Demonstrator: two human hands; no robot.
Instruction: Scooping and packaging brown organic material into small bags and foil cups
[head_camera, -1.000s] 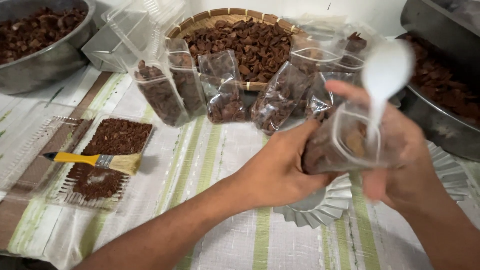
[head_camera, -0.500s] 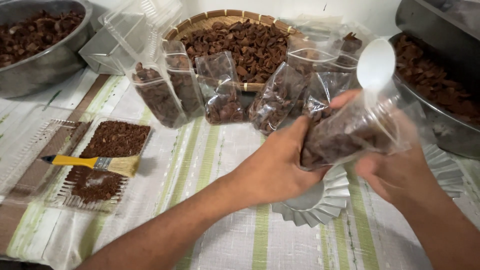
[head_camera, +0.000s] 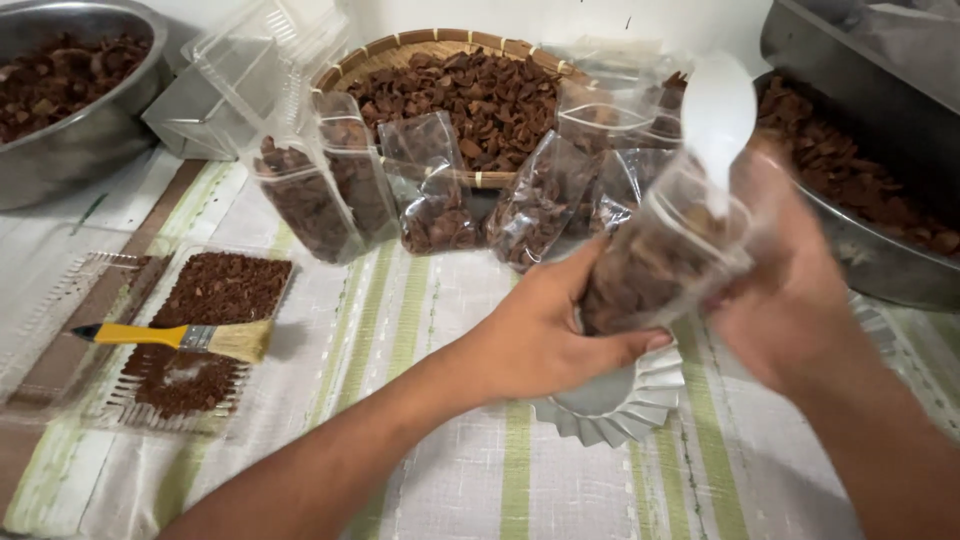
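My left hand (head_camera: 545, 335) grips the bottom of a clear plastic bag (head_camera: 660, 265) filled with brown chips, tilted so its mouth points up and right. My right hand (head_camera: 785, 300) holds the bag's upper side together with a white plastic spoon (head_camera: 718, 115) that sticks up above the bag's mouth. The bag hangs just above a silver fluted foil tray (head_camera: 615, 410) on the striped cloth.
Several filled clear bags (head_camera: 320, 195) lean against a woven basket (head_camera: 400, 45) of brown chips. Metal bowls of chips sit far left (head_camera: 60, 130) and right (head_camera: 880, 270). A yellow-handled brush (head_camera: 175, 337) lies on a clear tray (head_camera: 130, 415) of crumbs. An open clear box (head_camera: 230, 85) stands behind.
The bag has gone from nearly upright to tilted over to the right, both hands turning it; the spoon has moved up out of the bag's mouth.
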